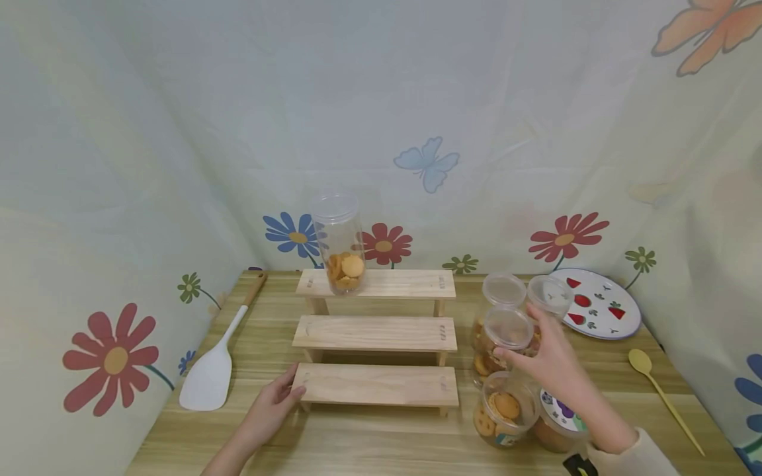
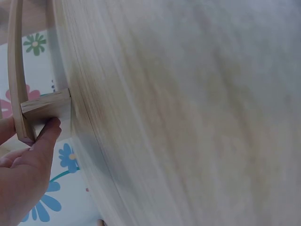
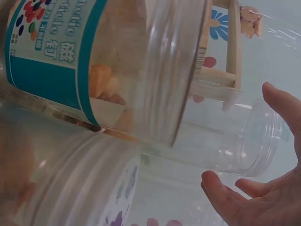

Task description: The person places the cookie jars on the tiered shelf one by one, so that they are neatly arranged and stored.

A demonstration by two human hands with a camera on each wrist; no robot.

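My left hand point(image 1: 268, 406) pinches the left end of the bottom step of a three-tier wooden rack point(image 1: 375, 383). In the left wrist view, the thumb and fingers lie on either side of the board's end. On the right, my right hand point(image 1: 556, 360) spreads thumb and fingers around the lid of a tall clear jar point(image 1: 508, 328). The right wrist view shows a gap between the fingertips and that jar point(image 3: 225, 134). Another tall jar point(image 1: 339, 244), with round biscuits at its bottom, stands on the rack's top step at the left.
More lidded jars crowd around: one behind point(image 1: 503, 291), one at back right point(image 1: 550, 295), a biscuit jar point(image 1: 506, 406) in front, and a low jar with a printed lid point(image 1: 561, 410). A patterned plate point(image 1: 601, 304), yellow spoon point(image 1: 661, 393) and white spatula point(image 1: 208, 373) lie on the table.
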